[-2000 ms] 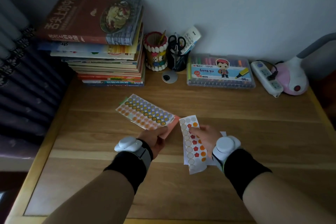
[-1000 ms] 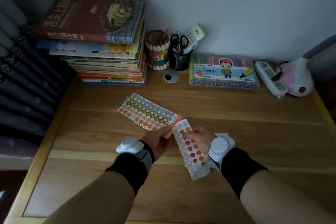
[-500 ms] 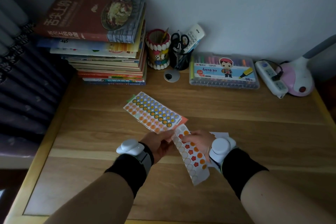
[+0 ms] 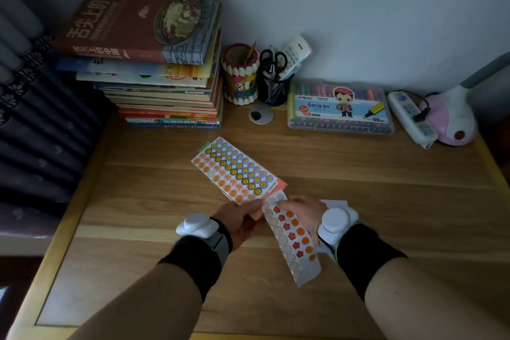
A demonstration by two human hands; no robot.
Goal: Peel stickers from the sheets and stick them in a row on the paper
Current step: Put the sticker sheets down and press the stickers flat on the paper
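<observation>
Now that the white strip of red and orange stickers [image 4: 292, 240] has swung against the orange-edged sheet of round ones [image 4: 234, 171], peeling looks near. My left hand [image 4: 240, 222] pinches the sheet, my right hand [image 4: 300, 215] the strip.

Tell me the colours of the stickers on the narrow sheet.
Red stars and orange circles; clearest in the head view.
</observation>
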